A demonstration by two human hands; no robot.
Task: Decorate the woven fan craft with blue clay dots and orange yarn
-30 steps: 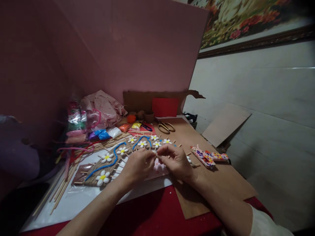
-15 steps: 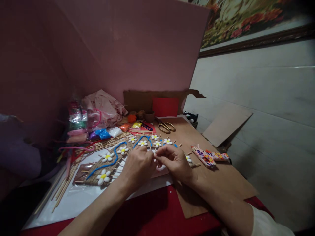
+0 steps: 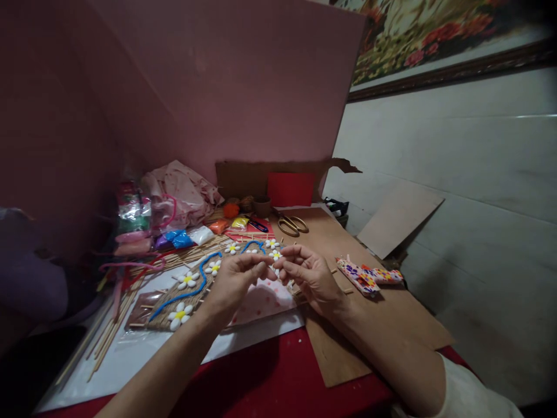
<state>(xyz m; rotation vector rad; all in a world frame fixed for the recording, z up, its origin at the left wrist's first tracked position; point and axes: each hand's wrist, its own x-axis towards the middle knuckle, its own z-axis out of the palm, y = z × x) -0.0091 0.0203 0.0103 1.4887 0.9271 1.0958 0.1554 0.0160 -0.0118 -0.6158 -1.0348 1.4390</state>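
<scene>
My left hand (image 3: 241,281) and my right hand (image 3: 311,278) meet fingertip to fingertip above a curved, twine-wrapped panel (image 3: 167,316). Both hands are closed in a pinch. A speck of white shows between the fingertips, too small to make out. White clay flowers with yellow centres, such as a near one (image 3: 180,316), sit on the panel beside a wavy blue clay strip (image 3: 202,284). Thin wooden sticks jut from the panel's edges. Under the hands lies pink dotted cloth (image 3: 265,302). My right hand and forearm hide the panel's right part.
Gold-handled scissors (image 3: 292,225) lie on brown cardboard (image 3: 418,316), near a flower-patterned cloth piece (image 3: 363,278). At the left are loose wooden sticks (image 3: 104,337), a blue clay packet (image 3: 181,239) and a white packet (image 3: 201,235). A small pot (image 3: 261,206) stands at the back.
My hands have turned and drawn slightly apart at the palms, with fingertips still together. More of the pink dotted cloth beneath them shows. The view has shifted slightly.
</scene>
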